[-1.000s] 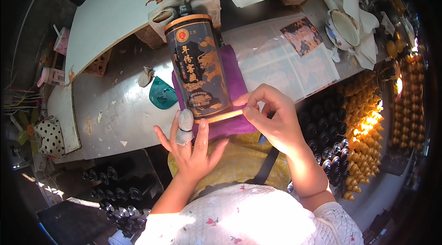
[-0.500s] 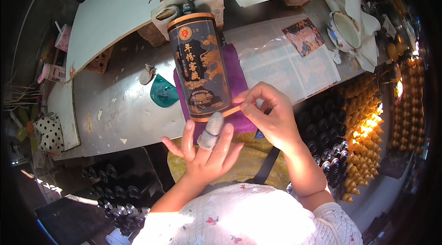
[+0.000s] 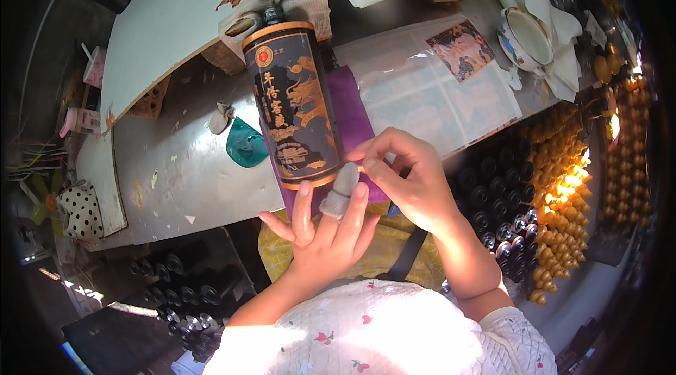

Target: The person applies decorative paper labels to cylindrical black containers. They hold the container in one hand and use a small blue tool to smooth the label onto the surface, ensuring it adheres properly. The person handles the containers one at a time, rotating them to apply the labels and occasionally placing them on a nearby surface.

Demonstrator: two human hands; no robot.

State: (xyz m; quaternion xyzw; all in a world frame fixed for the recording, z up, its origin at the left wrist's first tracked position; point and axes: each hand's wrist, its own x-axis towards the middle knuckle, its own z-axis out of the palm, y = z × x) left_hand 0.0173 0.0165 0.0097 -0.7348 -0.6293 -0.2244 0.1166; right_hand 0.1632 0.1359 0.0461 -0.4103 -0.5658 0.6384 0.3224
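Note:
A black bottle (image 3: 299, 104) with gold decoration lies on a purple cloth (image 3: 358, 104), its neck pointing away from me. Orange-gold bands circle both of its ends. Between thumb and index finger, my right hand (image 3: 405, 174) pinches a thin gold strip (image 3: 361, 169) beside the bottle's near end. My left hand (image 3: 320, 230) is open with fingers spread, just below that end. A grey fabric cover (image 3: 341, 194) wraps one of its fingers, which lies close to the strip; whether it touches the bottle is unclear.
A teal piece (image 3: 246, 144) lies on the metal table (image 3: 186, 178) to the left. Clear sheets (image 3: 401, 83) and an enamel bowl (image 3: 524, 40) are on the right. A white cloth (image 3: 306, 5) sits behind the bottle. Several gold bottle-shaped pieces (image 3: 556, 213) stand below the right edge.
The bottle has shifted slightly left and turned a little. My left hand's covered finger has moved right along the near end, toward my right hand. Less of the gold strip shows between my hands.

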